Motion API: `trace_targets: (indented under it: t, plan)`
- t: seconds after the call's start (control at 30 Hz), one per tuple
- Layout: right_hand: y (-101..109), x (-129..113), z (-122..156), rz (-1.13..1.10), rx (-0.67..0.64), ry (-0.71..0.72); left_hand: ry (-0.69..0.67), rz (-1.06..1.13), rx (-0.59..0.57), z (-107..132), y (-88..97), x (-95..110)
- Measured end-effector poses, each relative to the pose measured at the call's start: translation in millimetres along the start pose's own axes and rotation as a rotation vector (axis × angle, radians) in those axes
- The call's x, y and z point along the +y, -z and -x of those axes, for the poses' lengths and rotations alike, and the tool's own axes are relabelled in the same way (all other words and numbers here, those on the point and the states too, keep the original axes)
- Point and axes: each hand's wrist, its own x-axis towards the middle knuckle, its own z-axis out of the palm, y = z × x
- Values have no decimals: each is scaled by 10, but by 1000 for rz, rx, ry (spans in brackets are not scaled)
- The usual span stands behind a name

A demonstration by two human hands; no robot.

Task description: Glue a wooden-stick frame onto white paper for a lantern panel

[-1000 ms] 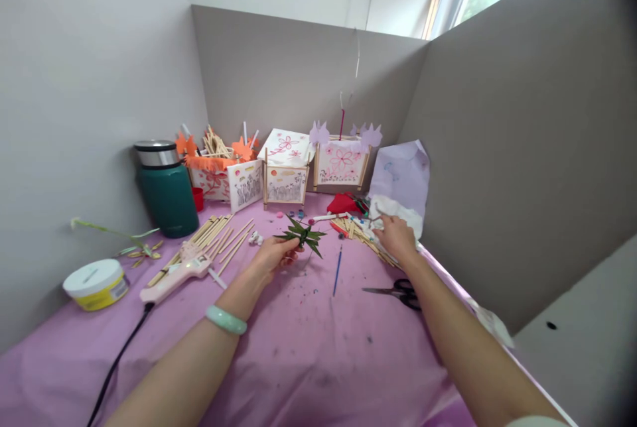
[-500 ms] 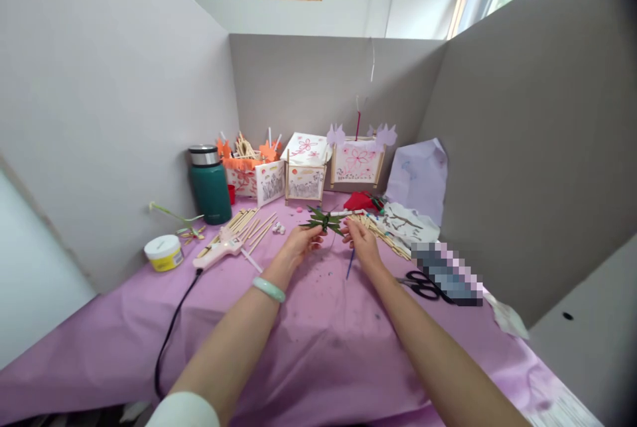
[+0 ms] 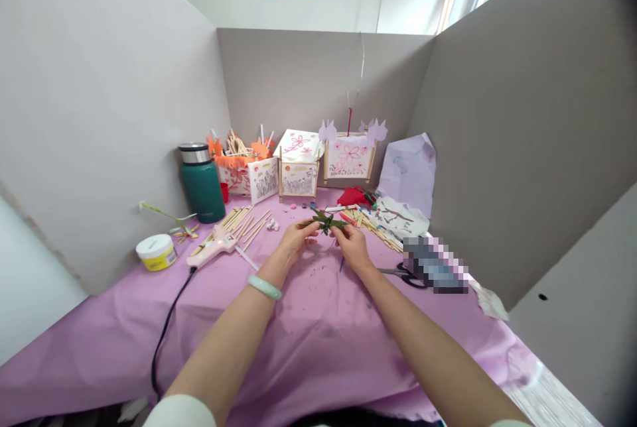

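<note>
Where the two hands meet above the far middle of the desk (image 3: 308,347), one item is held: a green sprig (image 3: 324,220).

Sprig: dark green, with narrow pointed leaves fanning out from a central knot like a flat star. It lies roughly level, raised just above the cloth. Whether it is real or artificial cannot be told.

Left hand (image 3: 297,239): its grip is pinched on the left side of the sprig, fingertips drawn together. A pale green bangle (image 3: 265,287) sits on the wrist.

Right hand (image 3: 351,246): its grip is pinched on the right side of the sprig, close against the left-hand fingers.

Surface: a purple cloth (image 3: 124,347), flecked with small stains, covers the desk.

Left of the hands:
- a pink glue gun (image 3: 212,252), lying flat, with a black cord (image 3: 166,331) trailing toward the near edge
- loose wooden sticks (image 3: 245,220) just behind the gun
- a yellow tub with a white lid (image 3: 156,252), near the partition
- a dark green flask with a steel cap (image 3: 202,182), upright

Behind the hands: paper lanterns (image 3: 299,172) with pink flower drawings, standing in a row along the back partition.

Right of the hands: black scissors (image 3: 397,272) lie flat, and a blue pen (image 3: 341,263) lies just beneath the right wrist.
</note>
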Motion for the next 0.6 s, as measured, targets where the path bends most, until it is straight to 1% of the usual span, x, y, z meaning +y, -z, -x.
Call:
trace_targets:
  t: [0.13, 0.33, 0.47, 0.6]
  plan:
    - [0, -28, 25, 9, -10, 34, -60, -17, 71, 9, -5, 42]
    - [-15, -30, 25, -26, -31, 30, -108, -31, 128, 7, -2, 68]
    - [-26, -27, 16, -66, -40, 9, -98, -2, 155, 17, 14, 89]
    - [-9, -19, 16, -50, -40, -7, -41, 6, 150, 27, 19, 101]
